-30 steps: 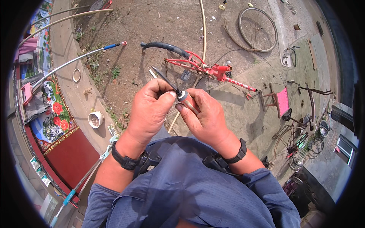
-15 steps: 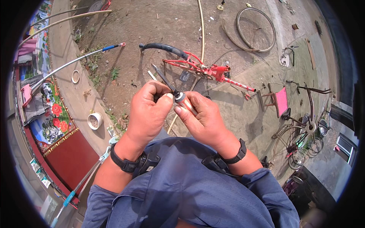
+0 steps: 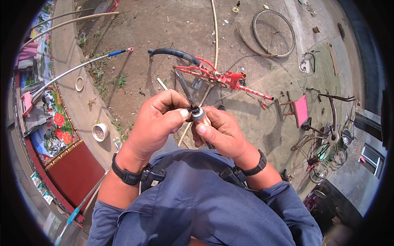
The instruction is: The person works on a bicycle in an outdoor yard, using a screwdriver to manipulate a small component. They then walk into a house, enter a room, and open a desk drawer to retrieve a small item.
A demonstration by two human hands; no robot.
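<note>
Above my lap, my right hand (image 3: 221,129) is closed round the reddish handle (image 3: 202,119) of a screwdriver-like tool, with a grey collar at its upper end. Out past the collar reaches a long dark shaft (image 3: 184,87), slanting up and to the left. My left hand (image 3: 162,117) is closed, thumb and forefinger pinching a small black part (image 3: 193,110) where shaft and handle meet. The exact kind of tool cannot be made out. My fingers hide part of the joint and the lower handle.
A red bicycle frame (image 3: 232,80) with a black mudguard (image 3: 174,51) lies ahead on the ground. Further right are a loose wheel (image 3: 294,39), a pink-seated stool (image 3: 301,110) and an old bicycle (image 3: 333,137). A white pot (image 3: 100,131) stands at left.
The dark shaft now points more steeply upward, and its joint with the handle has shifted slightly right and down. Black material shows between my left fingertips at the collar.
</note>
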